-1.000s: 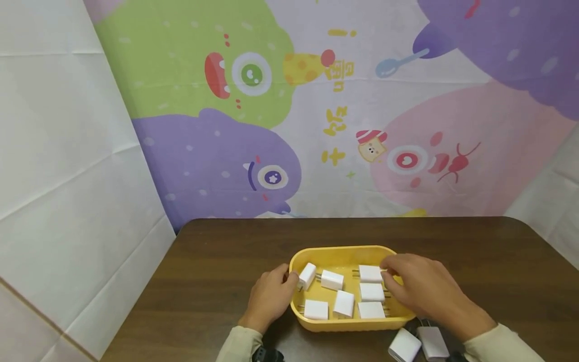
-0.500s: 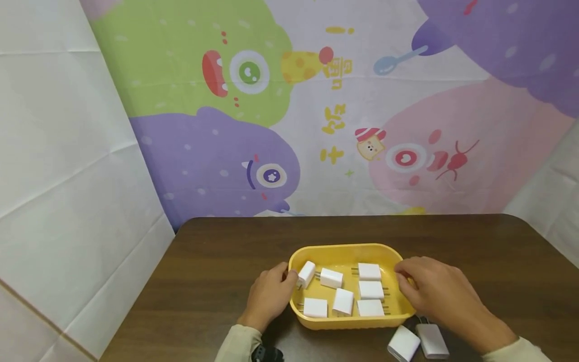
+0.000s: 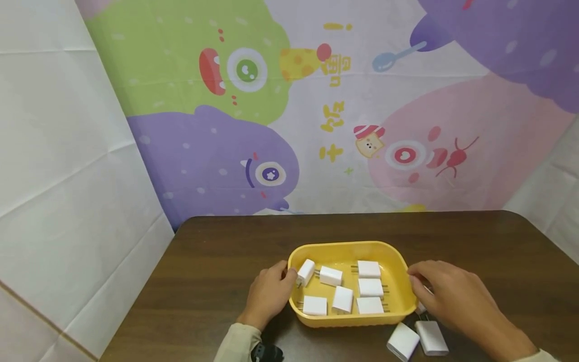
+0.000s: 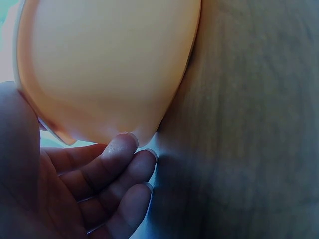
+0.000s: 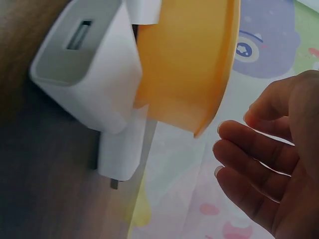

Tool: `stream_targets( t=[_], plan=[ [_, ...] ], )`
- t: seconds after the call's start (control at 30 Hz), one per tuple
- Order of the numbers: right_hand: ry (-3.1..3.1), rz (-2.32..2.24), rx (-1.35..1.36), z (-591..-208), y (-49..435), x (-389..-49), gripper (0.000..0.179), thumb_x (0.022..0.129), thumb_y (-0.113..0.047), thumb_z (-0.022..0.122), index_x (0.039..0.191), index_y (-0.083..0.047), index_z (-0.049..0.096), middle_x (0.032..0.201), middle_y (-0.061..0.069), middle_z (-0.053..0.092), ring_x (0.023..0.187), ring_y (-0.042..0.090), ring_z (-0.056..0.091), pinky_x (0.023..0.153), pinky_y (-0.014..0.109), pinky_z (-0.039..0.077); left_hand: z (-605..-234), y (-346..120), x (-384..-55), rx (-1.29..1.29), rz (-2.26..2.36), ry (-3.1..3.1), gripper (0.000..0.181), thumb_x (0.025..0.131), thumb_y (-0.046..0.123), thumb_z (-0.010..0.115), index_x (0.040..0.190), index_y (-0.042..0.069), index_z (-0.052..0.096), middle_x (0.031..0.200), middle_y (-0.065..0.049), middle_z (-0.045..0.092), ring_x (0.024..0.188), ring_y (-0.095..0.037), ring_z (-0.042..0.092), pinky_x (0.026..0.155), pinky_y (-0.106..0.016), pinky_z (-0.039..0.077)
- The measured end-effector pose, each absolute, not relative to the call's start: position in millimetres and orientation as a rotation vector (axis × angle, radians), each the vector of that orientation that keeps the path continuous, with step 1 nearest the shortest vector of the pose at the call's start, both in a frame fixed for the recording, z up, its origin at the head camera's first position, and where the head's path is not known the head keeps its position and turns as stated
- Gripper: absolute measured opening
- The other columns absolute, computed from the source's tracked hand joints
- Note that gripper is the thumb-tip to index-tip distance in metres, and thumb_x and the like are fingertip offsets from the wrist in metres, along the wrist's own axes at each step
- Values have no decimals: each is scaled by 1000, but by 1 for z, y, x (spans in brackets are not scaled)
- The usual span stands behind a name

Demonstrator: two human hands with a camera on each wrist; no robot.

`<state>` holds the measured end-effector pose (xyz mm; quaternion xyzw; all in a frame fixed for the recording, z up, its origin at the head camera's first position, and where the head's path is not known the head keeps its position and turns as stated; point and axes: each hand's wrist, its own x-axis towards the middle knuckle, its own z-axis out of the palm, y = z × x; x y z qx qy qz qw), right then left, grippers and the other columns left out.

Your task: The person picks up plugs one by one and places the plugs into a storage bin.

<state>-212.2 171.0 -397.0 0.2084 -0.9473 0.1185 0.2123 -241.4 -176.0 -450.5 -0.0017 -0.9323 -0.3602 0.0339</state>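
A yellow plastic basket (image 3: 344, 321) stands on the table with several white charger plugs (image 3: 370, 287) lying inside, some with their metal prongs showing. My left hand (image 3: 269, 296) grips the basket's left end, thumb at the rim and fingers against the outer wall. In the left wrist view those bent fingers (image 4: 119, 149) touch the outside of the basket (image 4: 109, 64). My right hand (image 3: 454, 296) is just off the basket's right end. Its fingers (image 5: 254, 147) are loosely bent with nothing between them, apart from the basket wall (image 5: 184, 64) in the right wrist view.
Outside the basket's front right corner lie a white charger (image 3: 403, 342) and a greyish one (image 3: 431, 338); another is partly hidden by my right hand. The dark wooden table (image 3: 217, 251) ends at a cartoon-printed cloth (image 3: 334, 191). A white cloth (image 3: 77, 151) hangs at left.
My right hand has drawn back to the right, from over a charger inside the basket to beyond its right rim. The left hand keeps its grip; the chargers lie as before.
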Motion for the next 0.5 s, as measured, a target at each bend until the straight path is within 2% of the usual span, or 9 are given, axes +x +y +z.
stream_targets(
  t=[0.3,0.5],
  plan=[
    [-2634,306,506,-406,180,-208,11,81,-22,78,92,-21,73,91,-8,70,75,11,62,63,42,53,-451,-176,-242,-11,-1110,-2853,23,100,35,50,83,20,56,67,1,51,62,-17,48,58,-35,37],
    [-2628,327,500,-413,185,-206,12,81,-21,77,91,-21,72,91,-7,70,76,13,63,62,43,52,-451,-176,-242,-4,-1110,-2858,23,100,36,50,83,20,57,67,1,51,62,-17,49,58,-35,37]
  ],
)
